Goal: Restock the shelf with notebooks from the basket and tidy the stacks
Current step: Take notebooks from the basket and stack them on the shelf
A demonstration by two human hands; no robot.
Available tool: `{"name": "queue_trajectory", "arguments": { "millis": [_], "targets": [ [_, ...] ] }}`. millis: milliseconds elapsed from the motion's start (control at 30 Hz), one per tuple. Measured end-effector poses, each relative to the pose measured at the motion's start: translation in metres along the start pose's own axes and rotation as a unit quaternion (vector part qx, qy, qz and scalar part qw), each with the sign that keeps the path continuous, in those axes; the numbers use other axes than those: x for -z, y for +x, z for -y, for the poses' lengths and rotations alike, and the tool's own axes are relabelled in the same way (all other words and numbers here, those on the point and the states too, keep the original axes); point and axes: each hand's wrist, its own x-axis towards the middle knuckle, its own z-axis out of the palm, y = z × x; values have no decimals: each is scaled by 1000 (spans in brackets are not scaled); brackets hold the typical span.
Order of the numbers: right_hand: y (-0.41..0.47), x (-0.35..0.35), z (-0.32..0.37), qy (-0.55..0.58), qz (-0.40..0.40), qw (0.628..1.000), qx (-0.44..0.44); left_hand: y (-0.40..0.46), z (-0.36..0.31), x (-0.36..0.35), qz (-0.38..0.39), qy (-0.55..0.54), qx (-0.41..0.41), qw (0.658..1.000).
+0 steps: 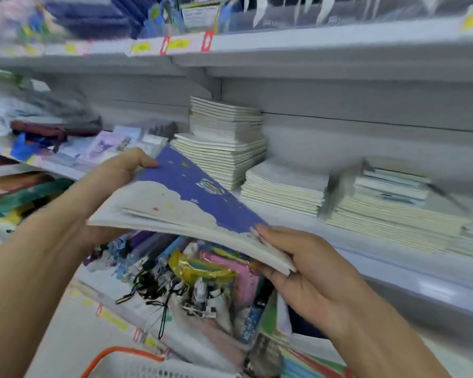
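Note:
Both my hands hold a small bundle of notebooks [191,195] with a blue and white cloud cover, tilted in front of the middle shelf. My left hand [120,170] grips its far left corner, thumb on top. My right hand [298,271] clasps the near right edge from below. On the shelf [393,257] behind stand stacks of pale notebooks: a tall stack [224,137] in the middle, a lower stack [284,186] to its right, and a blurred stack [393,208] further right. The basket [137,364], white with an orange rim, shows at the bottom edge.
A lower shelf holds lanyards, pens and coloured packets [202,274] under the notebooks in my hands. Pencil cases and sticker packs [55,132] lie on the shelf to the left. An upper shelf with yellow price tags [175,45] overhangs the stacks.

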Motion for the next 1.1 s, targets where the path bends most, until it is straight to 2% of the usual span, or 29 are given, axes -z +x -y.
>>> {"name": "queue_trajectory", "arguments": {
  "millis": [67, 133, 233, 300, 400, 467, 567, 667, 767, 867, 1000, 1100],
  "targets": [
    [-6, -3, 18, 3, -16, 996, 84, 3, -6, -13, 24, -47, 21, 998],
    [-1, 0, 36, -21, -82, 980, 178, 15, -7, -34, 34, -60, 21, 997],
    [22, 17, 57, -73, -177, 942, 274, 38, -3, -76, 25, -11, -8, 1000],
    [43, 36, 69, -101, -230, 919, 304, 59, 5, -98, 14, 29, -35, 999],
    [76, 63, 86, -132, -273, 909, 284, 88, 17, -121, 29, 39, -59, 997],
    [86, 75, 90, -148, -235, 926, 257, 108, 25, -131, 5, 30, -80, 996],
    [93, 85, 86, -225, -162, 933, 231, 127, 34, -139, -43, 126, -139, 981],
    [108, 92, 82, -335, -228, 893, 194, 135, 40, -140, -55, 227, -162, 959],
    [125, 98, 80, -397, -290, 848, 197, 150, 49, -130, -10, 255, -186, 949],
    [140, 101, 72, -441, -335, 802, 225, 159, 54, -130, -23, 258, -206, 943],
    [149, 103, 66, -443, -380, 774, 244, 178, 61, -134, -72, 226, -213, 948],
    [150, 102, 63, -441, -393, 767, 250, 189, 66, -136, -89, 182, -198, 959]
  ]
}}
